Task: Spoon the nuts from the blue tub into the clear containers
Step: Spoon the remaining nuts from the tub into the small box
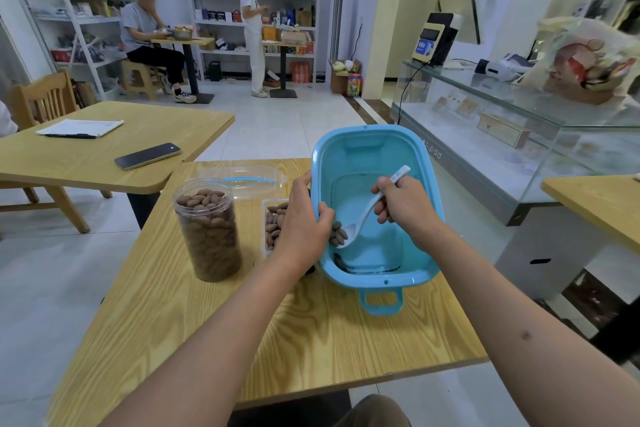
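Shop floor, shelving at the back, glass display case on your right; you sit at a wood-grain worktop (207,340). The blue tub (408,163) is tipped up on its near-left side, far rim raised, so the last nuts (338,235) slide into the low corner where the spoon can reach them. Your left hand (304,218) grips the tub's left rim, thumb over the edge inside, fingers outside: that's what holds the tilt. Your right hand (403,204) is wrapped round the handle of the white spoon (362,218), bowl down against the small heap, scraping them together.

The tub looks nearly empty, only that handful left, so the task reads close to done. The tall clear jar (209,229) on the left is full to the top, which is likely why the low clear box (273,225), just left of the tub and partly hidden by your left wrist, sits nearest: short carry for each scoop. A clear lid (242,177) lies behind the jar, off so the mouths stay open. Next scoop probably goes to the box.
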